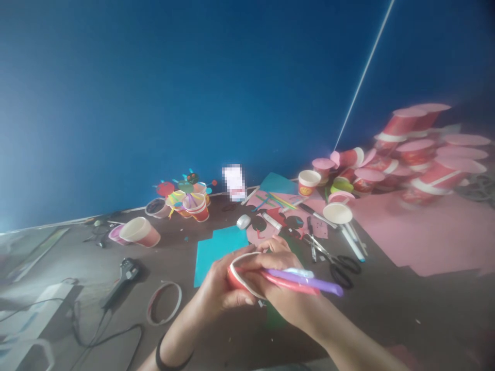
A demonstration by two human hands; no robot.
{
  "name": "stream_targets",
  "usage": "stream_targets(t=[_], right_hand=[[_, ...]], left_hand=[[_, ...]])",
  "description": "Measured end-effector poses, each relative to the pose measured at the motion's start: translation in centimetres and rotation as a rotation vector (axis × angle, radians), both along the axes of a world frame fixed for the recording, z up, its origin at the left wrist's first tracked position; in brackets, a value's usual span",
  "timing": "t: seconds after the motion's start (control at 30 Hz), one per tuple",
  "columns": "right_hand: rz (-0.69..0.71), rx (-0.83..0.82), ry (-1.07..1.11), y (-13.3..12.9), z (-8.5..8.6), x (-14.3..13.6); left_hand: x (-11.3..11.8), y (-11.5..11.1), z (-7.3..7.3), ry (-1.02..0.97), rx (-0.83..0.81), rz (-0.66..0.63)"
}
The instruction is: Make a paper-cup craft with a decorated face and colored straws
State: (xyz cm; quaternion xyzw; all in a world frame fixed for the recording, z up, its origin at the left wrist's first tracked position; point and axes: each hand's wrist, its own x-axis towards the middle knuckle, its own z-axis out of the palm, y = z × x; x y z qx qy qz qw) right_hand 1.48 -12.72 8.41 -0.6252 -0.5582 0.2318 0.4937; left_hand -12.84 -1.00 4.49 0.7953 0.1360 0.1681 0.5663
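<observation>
A red paper cup [236,278] with a white rim is tilted between both hands, its mouth toward me. My left hand [222,283] wraps round the cup's left side, with the thumb below the rim. The fingers of my right hand [280,275] reach into the cup's mouth and press on its wall. A purple balloon-like strip [309,281] and a red one [292,283] stick out to the right from the cup, lying over my right hand. A small pale blue piece [299,272] rests beside the purple strip. What lies inside the cup is hidden.
Scissors [342,268], markers [351,242] and cut paper lie beyond and right. Blue sheets [220,250] lie ahead. Many red cups [417,154] with pink discs are piled right. Left are decorated cups [197,208], a glue gun [124,278], a tape roll [164,303] and a power strip [34,324].
</observation>
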Motion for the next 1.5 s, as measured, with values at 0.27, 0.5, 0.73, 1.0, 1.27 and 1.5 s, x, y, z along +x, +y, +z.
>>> stream_targets(t=[0.27,0.5,0.73,1.0,1.27,1.5], right_hand=[[0.042,0.023,0.084,-0.1,0.2,0.3],[0.014,0.018,0.017,0.0,0.2,0.3],[0.0,0.034,0.022,0.1,-0.4,0.3],[-0.023,0.118,0.177,0.1,-0.6,-0.3],[-0.031,0.102,0.227,0.0,-1.2,-0.5],[0.008,0.064,0.164,0.3,-1.1,-0.5]], left_hand=[[-0.1,0.4,-0.1,0.035,0.084,-0.022],[-0.1,0.3,-0.1,0.019,0.097,-0.024],[0.2,0.0,-0.1,-0.016,0.138,0.015],[0.2,0.4,-0.4,-0.052,0.183,0.073],[-0.1,0.3,-0.4,-0.045,0.267,0.023],[0.4,-0.5,0.0,0.007,0.263,0.039]])
